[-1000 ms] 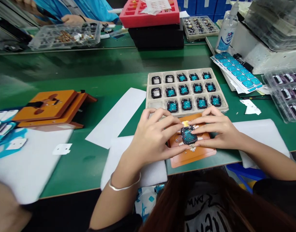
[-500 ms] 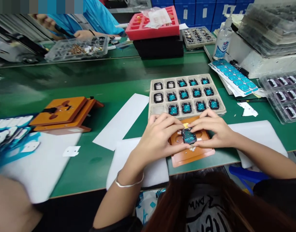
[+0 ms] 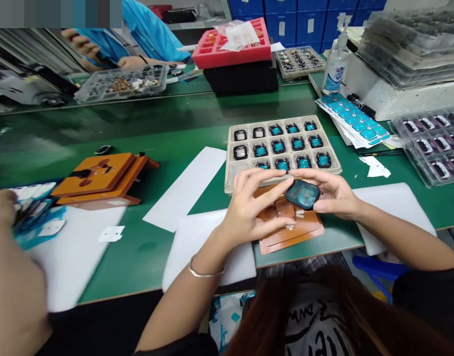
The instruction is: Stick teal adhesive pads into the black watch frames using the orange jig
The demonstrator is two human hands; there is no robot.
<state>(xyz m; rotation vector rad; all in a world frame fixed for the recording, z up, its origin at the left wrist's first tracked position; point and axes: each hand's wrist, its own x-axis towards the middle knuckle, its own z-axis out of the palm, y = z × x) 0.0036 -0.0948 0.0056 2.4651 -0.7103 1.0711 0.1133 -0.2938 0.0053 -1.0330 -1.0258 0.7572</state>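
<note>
Pinching case [image 3: 304,194] in right hand [image 3: 334,194], with left hand [image 3: 248,211] half-open, likely done with twelve-o'clock teal frames [image 3: 278,146], leaving three pale frames [image 3: 241,152].

The beige tray [image 3: 334,169] has fifteen compartments [image 3: 233,174] and holds fourteen black frames [image 3: 278,146], eleven showing blue and three showing white. Around it are one dark rounded case [image 3: 303,194], one orange plate [image 3: 292,238], one orange stand [image 3: 97,173], one silver bangle [image 3: 206,274], one pump bottle [image 3: 334,71] and one red tray [image 3: 232,57].
</note>
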